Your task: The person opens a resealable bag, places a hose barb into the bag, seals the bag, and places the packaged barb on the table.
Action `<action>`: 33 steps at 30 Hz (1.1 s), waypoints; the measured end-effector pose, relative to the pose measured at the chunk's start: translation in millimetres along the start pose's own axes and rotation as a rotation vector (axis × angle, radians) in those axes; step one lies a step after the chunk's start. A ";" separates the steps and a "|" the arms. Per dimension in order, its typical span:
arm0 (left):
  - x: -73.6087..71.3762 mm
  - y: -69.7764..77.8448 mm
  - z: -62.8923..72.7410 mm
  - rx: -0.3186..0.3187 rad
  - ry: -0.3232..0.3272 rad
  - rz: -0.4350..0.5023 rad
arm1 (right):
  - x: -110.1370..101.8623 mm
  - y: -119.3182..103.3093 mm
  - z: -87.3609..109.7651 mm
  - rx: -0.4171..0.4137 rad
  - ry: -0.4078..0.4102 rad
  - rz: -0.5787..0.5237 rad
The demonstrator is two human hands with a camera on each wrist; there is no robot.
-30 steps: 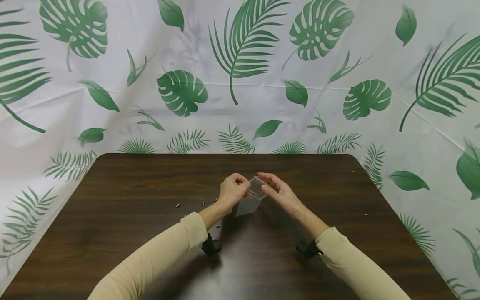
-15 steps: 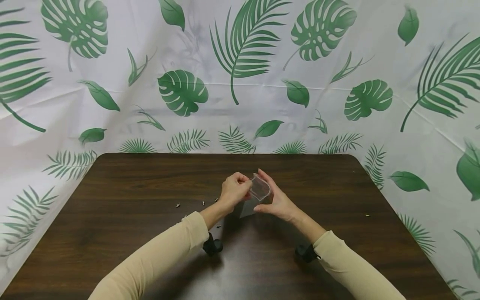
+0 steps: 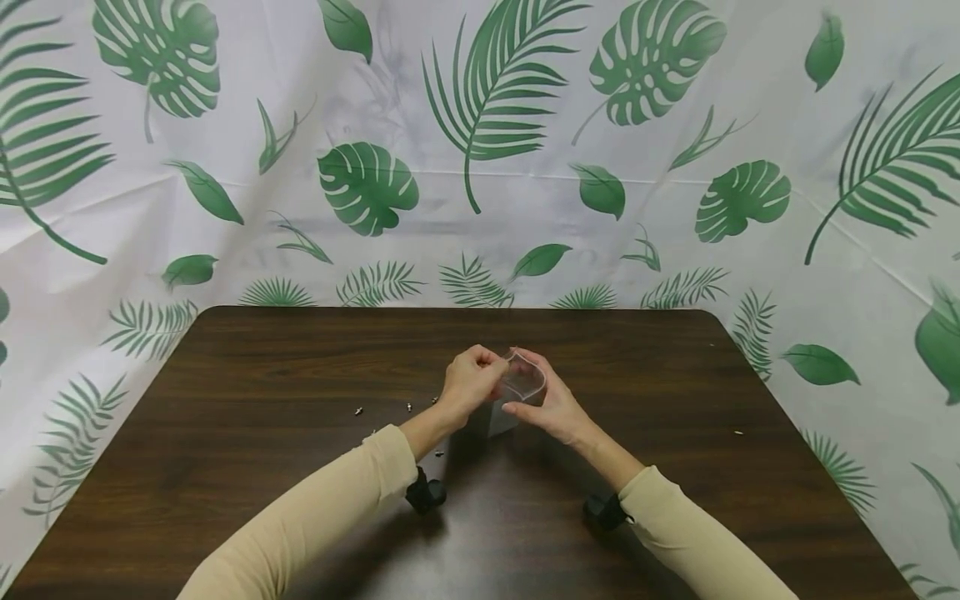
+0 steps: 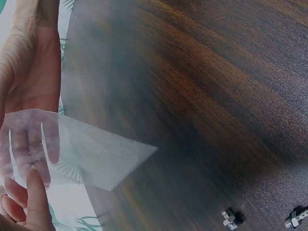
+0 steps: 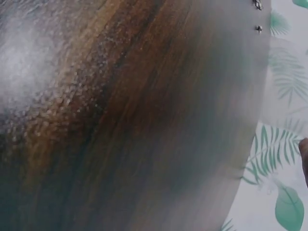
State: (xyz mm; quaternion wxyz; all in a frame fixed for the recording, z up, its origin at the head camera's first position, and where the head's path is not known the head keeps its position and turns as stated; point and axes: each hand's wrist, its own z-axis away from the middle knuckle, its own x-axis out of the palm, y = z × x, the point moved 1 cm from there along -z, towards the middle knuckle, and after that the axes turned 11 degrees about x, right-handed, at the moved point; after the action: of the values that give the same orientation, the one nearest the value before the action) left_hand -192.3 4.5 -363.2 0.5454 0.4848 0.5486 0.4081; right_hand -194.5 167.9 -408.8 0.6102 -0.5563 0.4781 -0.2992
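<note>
A clear plastic bag [image 3: 523, 379] hangs over the middle of the table, its mouth spread into a rounded shape. My left hand [image 3: 471, 385] pinches the left side of its rim between thumb and fingers. Around the right side of the mouth, my right hand [image 3: 557, 408] is spread wide, thumb in front and fingers behind. The left wrist view shows the right hand's straight fingers through the clear bag [image 4: 103, 161], whose lower corner points out over the tabletop. Only a fingertip [image 5: 304, 154] shows at the edge of the right wrist view.
Several small silver metal pieces [image 3: 358, 411] lie on the dark wood table [image 3: 300, 358] left of the hands; one metal piece [image 4: 231, 219] shows closer in the left wrist view. A tiny yellowish piece [image 3: 738, 432] lies far right. Behind hangs a leaf-print cloth [image 3: 517, 225].
My right hand has shifted its thumb down and toward me, its fingers spreading around the bag. The bag's mouth has gone from flatter to rounded. My left hand keeps its pinch.
</note>
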 end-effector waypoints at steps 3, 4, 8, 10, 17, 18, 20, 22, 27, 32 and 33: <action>-2.6 -0.8 -0.4 0.003 0.015 0.022 | -1.6 0.1 -0.7 0.002 0.045 0.029; -3.8 -1.0 -0.5 0.002 0.027 0.043 | -2.3 -0.1 -0.9 0.004 0.061 0.037; -10.4 -3.4 -1.2 0.001 0.087 0.120 | -4.8 -2.7 -1.4 0.014 0.104 0.071; -16.2 -5.8 -1.4 0.003 0.105 0.132 | -5.4 -4.2 -1.4 0.011 0.117 0.102; -49.2 -22.2 0.6 -0.025 0.179 0.174 | -2.8 -35.3 5.1 0.009 0.150 0.213; -55.1 -25.3 1.1 -0.033 0.189 0.177 | -3.6 -33.4 4.1 0.007 0.153 0.233; -67.0 -32.1 2.4 -0.051 0.214 0.175 | -6.2 -27.1 1.5 0.004 0.157 0.270; -78.6 -39.1 4.8 -0.063 0.234 0.173 | -9.1 -20.1 -0.9 -0.001 0.163 0.319; -102.9 -55.8 11.3 -0.096 0.265 0.143 | -16.2 -13.1 -2.3 -0.034 0.169 0.408; -122.5 -65.7 18.2 -0.115 0.279 0.081 | -19.9 -12.9 -2.7 -0.061 0.169 0.468; -126.3 -67.0 19.8 -0.114 0.279 0.069 | -20.4 -13.0 -2.8 -0.062 0.171 0.482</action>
State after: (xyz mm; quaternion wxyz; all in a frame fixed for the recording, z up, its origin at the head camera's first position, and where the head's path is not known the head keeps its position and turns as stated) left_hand -186.7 -133.7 -404.4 0.4760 0.4103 0.5780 0.5206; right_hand -202.3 182.4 -390.9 0.6039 -0.4174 0.6557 -0.1762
